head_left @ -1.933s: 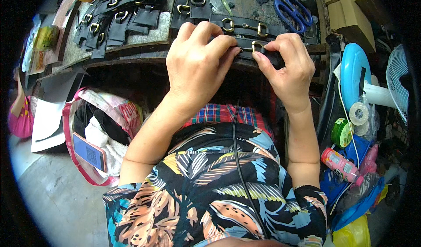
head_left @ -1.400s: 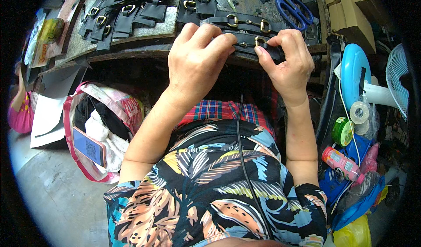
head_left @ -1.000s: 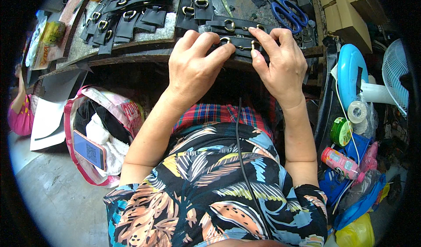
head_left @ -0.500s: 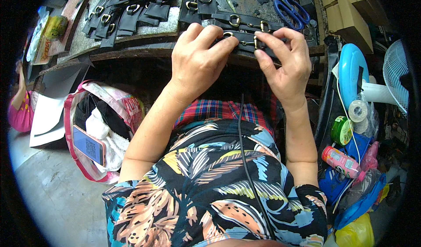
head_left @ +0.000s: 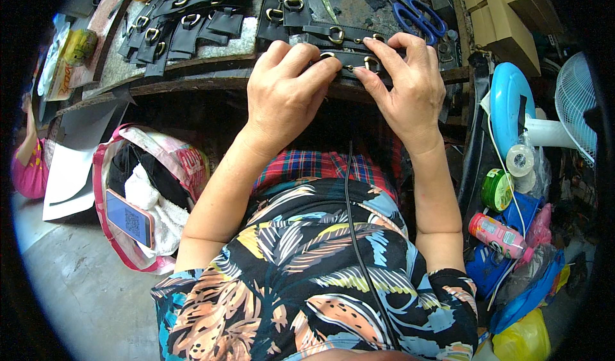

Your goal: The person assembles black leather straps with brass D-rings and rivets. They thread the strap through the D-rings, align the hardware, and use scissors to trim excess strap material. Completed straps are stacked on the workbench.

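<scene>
At the near edge of the workbench (head_left: 192,73), a black strap (head_left: 352,59) with gold-coloured metal fittings lies under both hands. My left hand (head_left: 282,98) is closed on its left part, thumb and index finger pinched beside a gold ring. My right hand (head_left: 410,95) curls round the strap's right part. Its thumb rests by a small gold link at the near edge, and its index finger lies across the far edge; a gold D-shaped ring (head_left: 371,64) shows between them. Another black strap (head_left: 320,33) with a ring lies just beyond. The fingers partly hide the fittings.
More black straps (head_left: 179,31) with gold rings lie on the left of the bench. Blue-handled scissors (head_left: 419,20) lie at the far right. Right of me stand a white fan (head_left: 576,108) and a pink bottle (head_left: 496,235). A bag (head_left: 106,220) with a phone hangs at left.
My right hand has moved slightly left, toward my left hand. A gold bar that stood between its fingertips no longer shows there. My left hand keeps its pinch.
</scene>
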### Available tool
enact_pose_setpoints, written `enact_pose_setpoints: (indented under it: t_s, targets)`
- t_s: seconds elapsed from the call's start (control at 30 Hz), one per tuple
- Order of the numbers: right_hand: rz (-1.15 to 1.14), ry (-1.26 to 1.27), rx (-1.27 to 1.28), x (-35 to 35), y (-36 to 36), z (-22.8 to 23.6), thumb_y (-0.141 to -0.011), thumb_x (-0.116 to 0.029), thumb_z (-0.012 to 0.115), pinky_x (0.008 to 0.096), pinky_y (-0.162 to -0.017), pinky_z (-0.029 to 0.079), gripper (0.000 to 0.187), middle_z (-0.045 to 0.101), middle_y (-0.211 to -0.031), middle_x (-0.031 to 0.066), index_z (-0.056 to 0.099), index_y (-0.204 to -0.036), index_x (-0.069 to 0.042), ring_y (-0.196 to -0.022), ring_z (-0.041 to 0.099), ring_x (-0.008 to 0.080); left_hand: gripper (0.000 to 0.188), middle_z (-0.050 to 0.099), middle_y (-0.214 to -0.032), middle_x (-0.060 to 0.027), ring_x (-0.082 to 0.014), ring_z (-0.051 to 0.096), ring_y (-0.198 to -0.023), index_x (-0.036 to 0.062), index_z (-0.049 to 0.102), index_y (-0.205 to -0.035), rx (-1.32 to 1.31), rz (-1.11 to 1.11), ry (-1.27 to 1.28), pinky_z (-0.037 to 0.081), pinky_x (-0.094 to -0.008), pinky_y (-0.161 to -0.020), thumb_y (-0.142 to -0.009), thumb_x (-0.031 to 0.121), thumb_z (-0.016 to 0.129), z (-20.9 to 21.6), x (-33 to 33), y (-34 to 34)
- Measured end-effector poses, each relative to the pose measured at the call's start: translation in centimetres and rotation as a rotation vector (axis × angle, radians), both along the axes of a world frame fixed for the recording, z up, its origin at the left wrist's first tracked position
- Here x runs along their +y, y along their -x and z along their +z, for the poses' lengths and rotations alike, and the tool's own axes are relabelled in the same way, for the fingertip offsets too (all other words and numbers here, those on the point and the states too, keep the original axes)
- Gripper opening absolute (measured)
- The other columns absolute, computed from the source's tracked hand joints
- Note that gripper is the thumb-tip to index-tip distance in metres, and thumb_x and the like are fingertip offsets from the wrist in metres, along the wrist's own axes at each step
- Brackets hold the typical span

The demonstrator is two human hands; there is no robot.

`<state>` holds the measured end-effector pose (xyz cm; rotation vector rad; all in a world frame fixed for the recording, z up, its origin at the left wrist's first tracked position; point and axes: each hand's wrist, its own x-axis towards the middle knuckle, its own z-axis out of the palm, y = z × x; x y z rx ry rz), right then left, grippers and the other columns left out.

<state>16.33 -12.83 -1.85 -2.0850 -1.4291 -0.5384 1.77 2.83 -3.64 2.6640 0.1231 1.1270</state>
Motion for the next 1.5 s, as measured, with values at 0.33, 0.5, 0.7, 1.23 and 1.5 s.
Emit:
enact_pose_setpoints:
  t_s: [0.33,0.5,0.7,1.23,1.5]
  targets:
    - [0.076,-0.280,0.271,-2.0,-0.1,-2.0,-0.090,-0.014,0.075,0.0393,-0.086,0.052,0.021,0.066,-0.104,0.0104,0.075,-0.110,-0.007,-0.097,0.064,0.0288,0.032,0.066,-0.097,-0.0080,-0.0293,0.060,-0.086,0.0073,0.065,-0.109,-0.062,-0.031,0.095,0.050,-0.0397,-0.075,-0.081,0.010,0.080,-0.6,0.4,-0.1]
    - [0.080,-0.259,0.255,-3.2,0.7,-2.5,-0.092,-0.010,0.073,0.0399,-0.094,0.051,0.021,0.067,-0.113,0.0122,0.074,-0.112,-0.004,-0.106,0.064,0.0285,0.033,0.065,-0.097,-0.0076,-0.0290,0.060,-0.088,0.0078,0.066,-0.111,-0.064,-0.024,0.080,0.050,-0.0399,-0.077,-0.082,0.010,0.080,-0.7,0.4,-0.1]
    - [0.088,-0.218,0.276,-2.9,0.5,-1.5,-0.091,-0.007,0.073,0.0384,-0.096,0.051,0.022,0.068,-0.111,0.0134,0.074,-0.112,-0.002,-0.107,0.065,0.0282,0.034,0.064,-0.098,-0.0079,-0.0289,0.061,-0.090,0.0101,0.070,-0.114,0.005,0.019,0.143,0.051,-0.0398,-0.078,-0.082,0.015,0.081,0.4,-0.1,0.0]
    - [-0.128,-0.089,0.191,-3.2,0.0,-0.5,-0.083,-0.009,0.079,0.0397,-0.083,0.052,0.017,0.066,-0.097,0.0064,0.077,-0.100,-0.008,-0.095,0.062,0.0280,0.029,0.062,-0.092,-0.0016,-0.0240,0.057,-0.088,0.0137,0.077,-0.096,0.069,0.003,0.017,0.052,-0.0348,-0.075,-0.070,0.023,0.087,1.9,-2.9,-3.2]
    - [-0.023,-0.142,0.406,-3.4,-1.3,-0.5,-0.089,-0.010,0.074,0.0355,-0.090,0.049,0.015,0.068,-0.104,0.0073,0.077,-0.103,-0.004,-0.099,0.062,0.0236,0.025,0.063,-0.093,-0.0021,-0.0245,0.059,-0.087,0.0135,0.076,-0.100,0.096,-0.021,0.091,0.051,-0.0366,-0.076,-0.076,0.019,0.083,1.5,-2.7,-3.3]
